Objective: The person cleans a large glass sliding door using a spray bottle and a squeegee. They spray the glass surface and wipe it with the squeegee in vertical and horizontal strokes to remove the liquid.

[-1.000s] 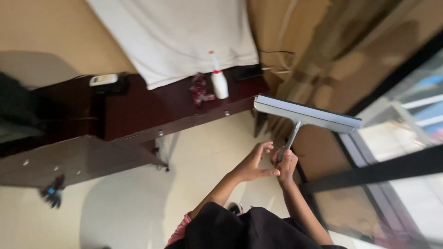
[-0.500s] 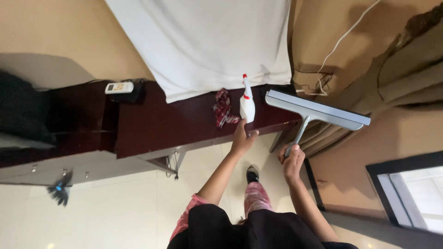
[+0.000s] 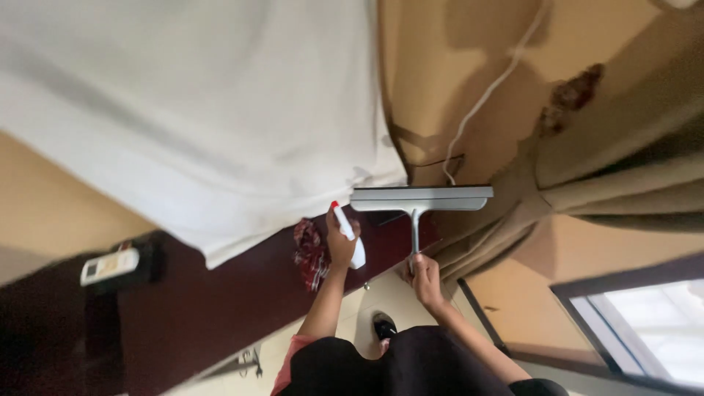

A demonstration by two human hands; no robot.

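Your left hand [image 3: 339, 246] gripped the spray bottle [image 3: 347, 236] near the red cloth [image 3: 311, 253] on the counter [image 3: 220, 293]; right hand [image 3: 425, 277] clasped the squeegee [image 3: 419, 199]. Window [image 3: 645, 323] untouched.

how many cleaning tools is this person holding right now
2: a white spray bottle with a red tip in the left hand, and a grey squeegee held by its handle in the right hand.

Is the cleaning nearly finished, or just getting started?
Probably just starting. The left hand has the spray bottle lifted off the dark shelf; the right hand holds the squeegee, touching nothing. The window shows no spray or wiping, and the red cloth lies unused.
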